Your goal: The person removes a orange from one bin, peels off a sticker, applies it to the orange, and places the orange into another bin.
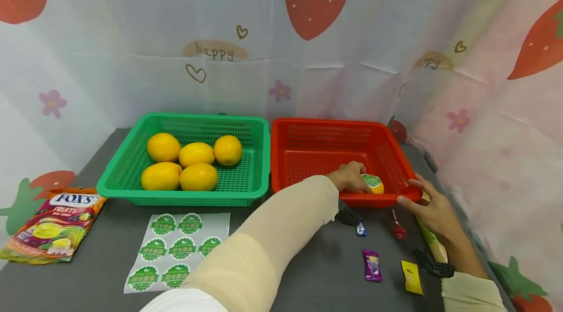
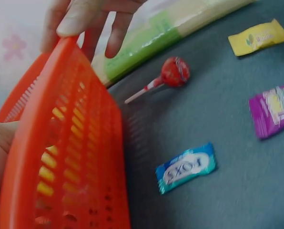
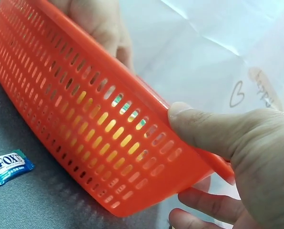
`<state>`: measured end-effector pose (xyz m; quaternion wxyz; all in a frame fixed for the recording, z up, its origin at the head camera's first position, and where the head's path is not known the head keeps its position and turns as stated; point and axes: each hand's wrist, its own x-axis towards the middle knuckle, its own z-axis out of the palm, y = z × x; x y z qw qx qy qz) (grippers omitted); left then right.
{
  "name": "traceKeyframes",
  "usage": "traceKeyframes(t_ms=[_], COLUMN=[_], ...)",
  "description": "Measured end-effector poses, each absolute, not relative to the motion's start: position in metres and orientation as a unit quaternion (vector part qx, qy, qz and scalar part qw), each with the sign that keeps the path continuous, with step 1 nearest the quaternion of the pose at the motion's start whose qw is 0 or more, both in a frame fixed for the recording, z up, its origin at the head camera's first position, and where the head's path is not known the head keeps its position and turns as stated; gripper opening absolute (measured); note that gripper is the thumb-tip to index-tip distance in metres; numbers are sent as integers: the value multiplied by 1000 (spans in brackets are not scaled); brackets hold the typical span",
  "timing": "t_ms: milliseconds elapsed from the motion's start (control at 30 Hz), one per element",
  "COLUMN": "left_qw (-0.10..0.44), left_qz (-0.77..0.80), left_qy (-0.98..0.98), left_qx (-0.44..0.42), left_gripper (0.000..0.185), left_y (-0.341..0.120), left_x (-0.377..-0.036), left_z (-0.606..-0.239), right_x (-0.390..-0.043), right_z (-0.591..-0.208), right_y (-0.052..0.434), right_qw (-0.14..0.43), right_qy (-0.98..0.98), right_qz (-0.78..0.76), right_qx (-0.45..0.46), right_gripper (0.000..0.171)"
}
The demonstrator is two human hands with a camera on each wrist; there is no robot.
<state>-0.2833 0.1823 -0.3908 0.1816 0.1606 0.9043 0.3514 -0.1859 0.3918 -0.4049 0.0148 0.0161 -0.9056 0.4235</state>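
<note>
In the head view my left hand [image 1: 350, 177] reaches down into the red basket [image 1: 325, 123], near its front right corner. Its fingers and thumb curl against the left side of a yellow-orange fruit [image 1: 374, 185] with a green sticker on top. Through the basket's slots in the right wrist view, the fruit [image 3: 116, 133] shows yellow. At that corner my right hand [image 1: 433, 207] grips the rim, its thumb [image 3: 199, 124] on top and its fingers below. Part of the left hand [image 3: 96, 26] is hidden behind the basket wall.
A green basket [image 1: 261, 155] holds several yellow-orange fruits. In front of it lies a sticker sheet [image 1: 182, 248], and a candy bag [image 1: 54, 224] is at left. Near the red basket are a lollipop [image 2: 175, 72], blue [image 2: 186, 167], purple [image 1: 372, 265] and yellow [image 1: 411, 277] candies, and a long green packet [image 2: 156, 43].
</note>
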Motion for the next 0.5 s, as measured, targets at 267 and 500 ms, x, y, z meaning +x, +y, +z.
traceKeyframes(t_ms=[267,500], left_qw=[166,126], left_qz=[373,404], left_qy=[887,864], left_qx=[216,273], left_gripper=[71,70], left_y=[154,122], left_x=[-284,-274], left_z=[-366,-322], right_x=[-186,-185], right_z=[-406,-407], right_y=[391,392], right_qw=[13,25], right_qy=[-903,-904], right_qz=[429,426], right_qx=[15,16], right_gripper=[75,74])
